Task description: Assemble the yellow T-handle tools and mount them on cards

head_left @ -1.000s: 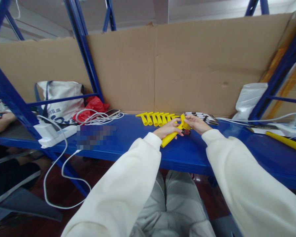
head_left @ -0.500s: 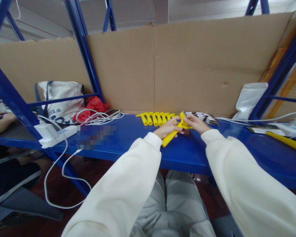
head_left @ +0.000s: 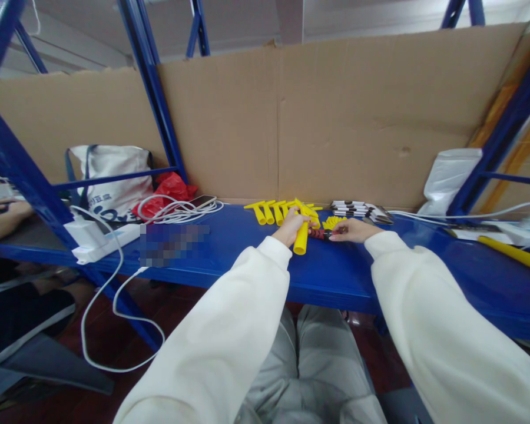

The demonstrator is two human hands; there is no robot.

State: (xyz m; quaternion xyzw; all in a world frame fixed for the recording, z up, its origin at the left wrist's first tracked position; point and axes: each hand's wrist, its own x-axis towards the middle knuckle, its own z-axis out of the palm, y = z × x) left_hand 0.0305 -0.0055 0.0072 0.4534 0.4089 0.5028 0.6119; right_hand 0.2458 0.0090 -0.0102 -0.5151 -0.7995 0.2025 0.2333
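Note:
My left hand [head_left: 291,226] is closed around a yellow plastic T-shaped piece [head_left: 300,240] whose round hollow end points toward me. Its upper part is partly hidden by the fingers. My right hand [head_left: 352,229] has its fingers closed on the dark end of a red-and-black tool [head_left: 320,234] lying on the blue table; its exact kind is too small to make out. Just behind that hand lies a cluster of small yellow parts [head_left: 334,222]. A row of several similar yellow T-shaped pieces [head_left: 269,213] stretches along the table beyond my left hand.
Folded black-and-white packets [head_left: 350,208] lie against the cardboard wall [head_left: 335,118]. White cables [head_left: 181,209], a power strip [head_left: 110,244] and a cloth bag [head_left: 115,171] occupy the left. A long yellow tube [head_left: 512,253] lies right. Another person's arm [head_left: 9,218] shows far left.
My right hand has left the yellow T-shaped piece and moved down to the red-and-black tool. My left hand has turned the piece, so its hollow end now points toward me.

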